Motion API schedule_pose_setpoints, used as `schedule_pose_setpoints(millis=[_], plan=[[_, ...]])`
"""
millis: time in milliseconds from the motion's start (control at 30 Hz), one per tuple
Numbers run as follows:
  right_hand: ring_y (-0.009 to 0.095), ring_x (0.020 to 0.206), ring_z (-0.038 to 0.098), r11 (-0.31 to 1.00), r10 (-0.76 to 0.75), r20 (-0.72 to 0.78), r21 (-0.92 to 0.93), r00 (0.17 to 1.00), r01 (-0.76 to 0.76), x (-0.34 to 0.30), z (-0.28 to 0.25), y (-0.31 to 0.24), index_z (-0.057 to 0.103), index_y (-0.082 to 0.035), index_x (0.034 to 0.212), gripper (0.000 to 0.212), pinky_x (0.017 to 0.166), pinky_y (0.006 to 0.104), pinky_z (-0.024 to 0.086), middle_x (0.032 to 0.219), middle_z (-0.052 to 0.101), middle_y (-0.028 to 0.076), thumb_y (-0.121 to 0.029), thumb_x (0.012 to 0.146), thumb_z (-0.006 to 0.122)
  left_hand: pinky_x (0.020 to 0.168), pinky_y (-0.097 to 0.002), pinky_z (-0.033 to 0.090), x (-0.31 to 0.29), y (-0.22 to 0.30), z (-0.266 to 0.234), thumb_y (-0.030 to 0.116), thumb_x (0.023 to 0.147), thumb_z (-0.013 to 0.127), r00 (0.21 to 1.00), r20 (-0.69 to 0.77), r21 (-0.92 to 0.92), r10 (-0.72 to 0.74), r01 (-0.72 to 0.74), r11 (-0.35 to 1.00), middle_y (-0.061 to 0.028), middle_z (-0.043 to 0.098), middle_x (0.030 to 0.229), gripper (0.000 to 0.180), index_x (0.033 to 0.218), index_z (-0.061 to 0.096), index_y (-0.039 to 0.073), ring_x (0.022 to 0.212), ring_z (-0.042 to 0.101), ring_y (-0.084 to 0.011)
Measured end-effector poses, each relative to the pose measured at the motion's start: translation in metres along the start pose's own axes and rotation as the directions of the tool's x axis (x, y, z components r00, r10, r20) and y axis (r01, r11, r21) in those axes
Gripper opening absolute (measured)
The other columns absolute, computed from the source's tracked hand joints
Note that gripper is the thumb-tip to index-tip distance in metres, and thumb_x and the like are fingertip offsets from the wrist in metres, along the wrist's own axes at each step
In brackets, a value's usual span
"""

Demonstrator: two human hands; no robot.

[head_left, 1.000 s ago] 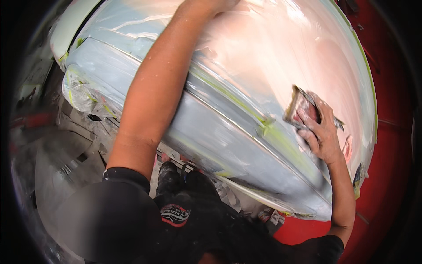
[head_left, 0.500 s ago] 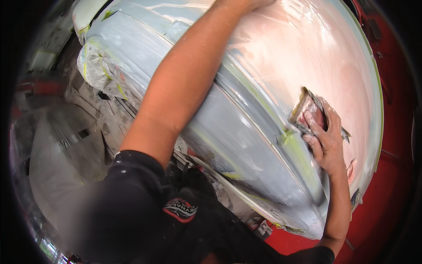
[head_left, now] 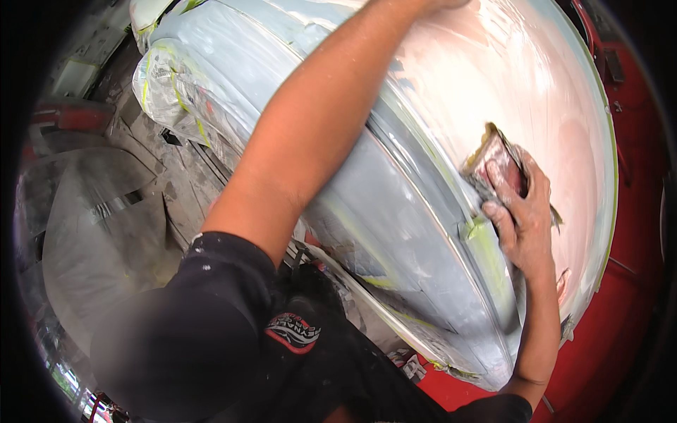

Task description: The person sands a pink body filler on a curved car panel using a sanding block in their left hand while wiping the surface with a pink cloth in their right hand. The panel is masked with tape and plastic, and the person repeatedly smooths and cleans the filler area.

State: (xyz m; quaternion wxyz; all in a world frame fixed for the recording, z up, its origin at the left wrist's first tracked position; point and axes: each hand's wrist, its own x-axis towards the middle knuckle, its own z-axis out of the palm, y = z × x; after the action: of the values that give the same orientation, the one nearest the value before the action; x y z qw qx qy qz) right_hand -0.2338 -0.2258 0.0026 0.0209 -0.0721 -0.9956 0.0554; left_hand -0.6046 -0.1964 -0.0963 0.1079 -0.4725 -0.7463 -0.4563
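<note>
My right hand (head_left: 520, 218) is closed round a sanding block (head_left: 493, 154) wrapped in worn, dusty sandpaper. The block lies flat against a curved car panel (head_left: 451, 92) coated in pale pink and grey-blue. White dust covers the fingers. My left arm stretches up across the bodywork, and my left hand (head_left: 446, 3) is cut off by the top edge, so its fingers do not show. It appears to be at the far part of the pink surface. Yellow-green masking tape (head_left: 481, 236) sticks to the seam beside the block.
Taped plastic and paper masking (head_left: 173, 88) wraps a part at the far left. A grey rounded panel (head_left: 102, 218) stands on the left, by the littered floor (head_left: 187, 218). Red flooring (head_left: 638, 233) runs along the right. A torn patch (head_left: 563, 283) shows below my right hand.
The view has shifted, so the car appears farther right and lower. Against the panel, my right hand and the sanding block have slid a little up and left.
</note>
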Motion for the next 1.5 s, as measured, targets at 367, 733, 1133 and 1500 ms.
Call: schedule_pose_setpoints(millis=[367, 733, 1133, 1500], plan=[[0.042, 0.123, 0.052, 0.994, -0.104, -0.049, -0.03, 0.993, 0.102, 0.048, 0.006, -0.014, 0.073, -0.022, 0.131, 0.041, 0.106, 0.0494, 0.041, 0.142, 0.05, 0.023, -0.031, 0.091, 0.069, 0.098, -0.05, 0.051, 0.012, 0.002, -0.015, 0.027, 0.095, 0.054, 0.981, 0.147, -0.067, -0.128, 0.139, 0.988, -0.0246, 0.071, 0.111, 0.033, 0.1, 0.076, 0.003, 0.109, 0.067, -0.0411], [0.046, 0.119, 0.055, 0.99, -0.005, -0.222, -0.136, 0.975, -0.025, 0.112, 0.03, 0.059, 0.072, -0.02, 0.131, 0.04, 0.106, 0.0498, 0.044, 0.143, 0.054, 0.023, -0.038, 0.096, 0.063, 0.096, -0.0492, 0.051, -0.005, 0.02, 0.017, 0.025, 0.099, 0.05, 0.993, 0.085, -0.008, 0.085, -0.085, 0.996, -0.0225, 0.07, 0.112, 0.031, 0.104, 0.073, 0.004, 0.108, 0.065, -0.0397], [0.047, 0.124, 0.056, 0.987, 0.061, -0.248, -0.132, 0.967, -0.096, 0.073, 0.017, 0.094, 0.071, -0.016, 0.132, 0.039, 0.108, 0.0492, 0.045, 0.143, 0.056, 0.026, -0.03, 0.096, 0.066, 0.097, -0.0495, 0.049, -0.025, 0.029, -0.001, 0.03, 0.102, 0.049, 0.986, 0.119, 0.065, 0.114, -0.122, 0.99, -0.021, 0.07, 0.114, 0.035, 0.109, 0.071, 0.004, 0.11, 0.064, -0.0389], [0.041, 0.124, 0.055, 0.994, 0.05, -0.181, -0.091, 0.982, -0.068, -0.026, 0.012, 0.044, 0.071, -0.025, 0.133, 0.045, 0.107, 0.051, 0.046, 0.147, 0.053, 0.022, -0.037, 0.089, 0.076, 0.099, -0.0485, 0.049, -0.018, 0.007, -0.013, 0.033, 0.101, 0.05, 0.941, 0.307, 0.234, 0.142, -0.219, 0.947, -0.0243, 0.07, 0.112, 0.039, 0.108, 0.069, -0.001, 0.109, 0.064, -0.041]])
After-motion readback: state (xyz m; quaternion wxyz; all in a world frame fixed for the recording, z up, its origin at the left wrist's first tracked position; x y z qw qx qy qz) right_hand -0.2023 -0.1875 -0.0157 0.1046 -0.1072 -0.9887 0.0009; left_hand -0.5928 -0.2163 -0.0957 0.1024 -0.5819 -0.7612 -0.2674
